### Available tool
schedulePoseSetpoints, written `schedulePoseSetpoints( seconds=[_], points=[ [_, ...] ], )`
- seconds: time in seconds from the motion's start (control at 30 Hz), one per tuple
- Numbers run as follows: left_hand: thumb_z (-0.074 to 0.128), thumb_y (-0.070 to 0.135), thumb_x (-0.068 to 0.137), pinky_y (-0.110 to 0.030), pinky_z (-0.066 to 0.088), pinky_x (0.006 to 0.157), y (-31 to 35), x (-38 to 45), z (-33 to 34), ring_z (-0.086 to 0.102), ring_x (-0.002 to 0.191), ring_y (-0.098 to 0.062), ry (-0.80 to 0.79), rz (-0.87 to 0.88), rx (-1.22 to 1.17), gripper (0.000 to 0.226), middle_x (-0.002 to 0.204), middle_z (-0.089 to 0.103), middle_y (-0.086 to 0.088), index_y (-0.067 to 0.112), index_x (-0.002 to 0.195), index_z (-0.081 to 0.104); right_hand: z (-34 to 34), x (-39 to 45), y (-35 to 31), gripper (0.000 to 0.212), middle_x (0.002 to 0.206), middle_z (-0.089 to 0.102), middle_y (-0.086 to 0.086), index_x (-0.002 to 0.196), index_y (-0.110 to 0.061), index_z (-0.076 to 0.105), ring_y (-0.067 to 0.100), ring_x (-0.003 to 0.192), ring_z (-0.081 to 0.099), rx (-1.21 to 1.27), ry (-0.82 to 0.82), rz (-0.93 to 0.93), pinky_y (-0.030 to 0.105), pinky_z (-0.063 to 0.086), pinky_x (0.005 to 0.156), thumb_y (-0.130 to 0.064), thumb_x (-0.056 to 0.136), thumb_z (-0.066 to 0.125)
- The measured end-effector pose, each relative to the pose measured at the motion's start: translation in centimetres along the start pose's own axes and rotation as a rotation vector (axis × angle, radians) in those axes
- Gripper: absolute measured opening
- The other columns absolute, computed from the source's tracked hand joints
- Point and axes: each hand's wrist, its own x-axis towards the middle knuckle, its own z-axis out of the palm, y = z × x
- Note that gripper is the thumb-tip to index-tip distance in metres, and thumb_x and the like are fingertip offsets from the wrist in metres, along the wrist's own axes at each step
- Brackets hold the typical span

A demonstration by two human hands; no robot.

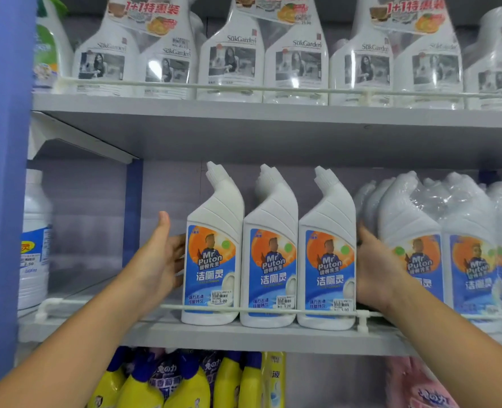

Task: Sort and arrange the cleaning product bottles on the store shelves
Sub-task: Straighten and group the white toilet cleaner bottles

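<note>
Three white angled-neck toilet cleaner bottles with blue and orange labels stand side by side on the middle shelf (243, 337): a left bottle (214, 260), a middle bottle (273, 260) and a right bottle (329, 260). My left hand (161, 260) lies against the outer side of the left bottle, thumb up and fingers reaching behind it. My right hand (373, 272) presses the outer side of the right bottle, its fingertips hidden between that bottle and the wrapped packs. The row sits between my two hands.
Plastic-wrapped packs of the same cleaner (464, 231) crowd the shelf to the right. A thin white rail (170, 307) runs along the shelf front. Spray bottles (232, 60) fill the shelf above; yellow bottles (185, 384) and a pink pack (420, 387) sit below. A blue post (8, 172) stands left.
</note>
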Motion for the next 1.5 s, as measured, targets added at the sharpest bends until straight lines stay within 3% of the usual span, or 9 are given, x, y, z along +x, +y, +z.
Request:
schedulePoseSetpoints(
  seconds=[0.07,0.2,0.3,0.47,0.87,0.97,1.07,1.3,1.5],
  points=[
    [0.019,0.078,0.095,-0.049,0.047,0.105,0.1,0.5,0.4,0.066,0.118,-0.034,-0.043,-0.032,-0.002,0.09,0.118,0.075,-0.015,0.01,0.125,0.068,0.2,0.5,0.0,0.055,0.127,0.067,0.025,0.107,-0.003,0.078,0.043,0.108,0.07,-0.055,-0.044,0.042,0.057,0.051,0.097,-0.044,0.101,0.043],
    [0.018,0.081,0.092,-0.054,0.044,0.109,0.1,0.7,0.3,0.067,0.12,-0.036,-0.1,-0.058,-0.035,0.09,0.124,0.073,-0.016,0.015,0.129,0.067,0.7,0.7,0.0,0.045,0.124,0.068,0.027,0.101,0.0,0.079,0.044,0.102,0.071,-0.054,-0.11,0.049,0.056,0.056,0.09,-0.035,0.095,0.051],
    [0.019,0.083,0.09,-0.055,0.046,0.107,-0.1,0.7,0.2,0.067,0.12,-0.036,-0.111,-0.072,-0.06,0.09,0.127,0.072,-0.016,0.018,0.132,0.064,0.7,0.4,0.3,0.042,0.115,0.072,0.026,0.094,-0.001,0.081,0.042,0.093,0.074,-0.015,-0.112,-0.005,0.055,0.062,0.079,-0.034,0.086,0.057],
    [0.02,0.083,0.088,-0.058,0.041,0.113,-0.3,0.7,0.4,0.066,0.121,-0.037,-0.119,-0.07,-0.054,0.09,0.127,0.071,-0.016,0.019,0.134,0.063,-0.1,0.7,0.7,0.049,0.135,0.063,0.026,0.122,-0.003,0.072,0.045,0.123,0.062,-0.074,-0.09,-0.027,0.059,0.044,0.107,-0.041,0.099,0.051],
    [0.02,0.075,0.095,-0.055,0.046,0.11,-0.5,0.0,0.7,0.07,0.116,-0.034,-0.155,-0.035,0.005,0.079,0.124,0.073,-0.014,0.02,0.131,0.064,0.2,0.6,1.0,0.048,0.135,0.063,0.024,0.117,-0.006,0.074,0.042,0.122,0.063,-0.11,-0.055,-0.02,0.057,0.046,0.106,-0.044,0.099,0.052],
    [0.03,0.072,0.098,-0.047,0.049,0.105,-0.4,-1.1,1.2,0.071,0.112,-0.025,-0.031,0.067,0.136,0.062,0.118,0.076,-0.005,0.028,0.118,0.071,0.2,0.0,1.0,0.05,0.126,0.069,0.021,0.124,-0.007,0.07,0.039,0.116,0.068,-0.184,0.012,-0.125,0.055,0.05,0.103,-0.047,0.102,0.048],
    [0.061,0.057,0.093,-0.034,0.054,0.082,-0.7,-2.4,1.1,0.068,0.104,-0.012,0.273,0.341,0.47,0.026,0.112,0.071,0.012,0.036,0.108,0.065,-0.3,-0.9,1.5,0.052,0.111,0.077,0.012,0.116,-0.017,0.072,0.029,0.1,0.076,-0.265,0.177,-0.3,0.049,0.055,0.091,-0.058,0.102,0.042],
    [0.078,0.041,0.085,-0.038,0.059,0.079,-1.7,-2.8,0.1,0.073,0.096,-0.013,0.242,0.26,0.468,0.022,0.104,0.075,0.01,0.03,0.102,0.071,-1.5,-2.3,2.4,0.035,0.111,0.077,0.011,0.122,-0.012,0.065,0.031,0.103,0.075,-0.581,0.072,-0.369,0.053,0.055,0.098,-0.028,0.091,0.07],
    [0.078,0.038,0.087,-0.044,0.059,0.089,-2.3,-3.5,0.3,0.072,0.102,-0.016,0.265,0.285,0.499,0.022,0.107,0.075,0.009,0.027,0.105,0.072,-2.1,-2.4,3.0,0.037,0.109,0.078,-0.001,0.116,-0.025,0.069,0.021,0.102,0.075,-0.726,0.135,-0.405,0.05,0.055,0.098,-0.047,0.087,0.076]
  ],
)
